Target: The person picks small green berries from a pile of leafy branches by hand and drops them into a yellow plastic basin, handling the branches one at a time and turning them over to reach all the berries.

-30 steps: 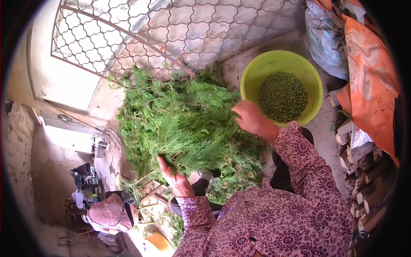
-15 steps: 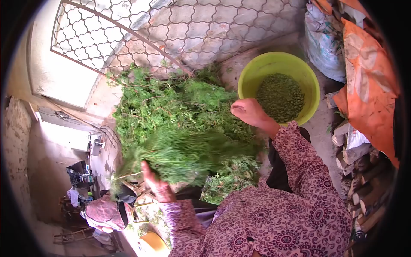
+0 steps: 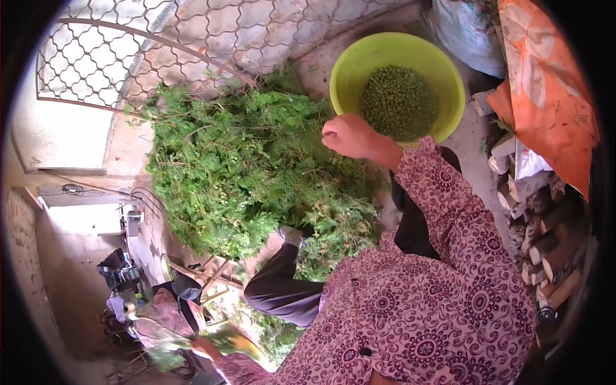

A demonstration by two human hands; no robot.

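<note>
Beside the yellow-green tub (image 3: pixel 348 67), the right hand (image 3: pixel 351 136) is hovering, grip closed, contents hidden; left of it, heaped greenery (image 3: pixel 237 167) is lying; farther off, the left hand (image 3: pixel 205 348) is gripping a blurred sprig (image 3: pixel 168 357).

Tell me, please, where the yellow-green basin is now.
In the head view, the yellow-green basin stands upper right of centre, beyond the right hand.
</note>
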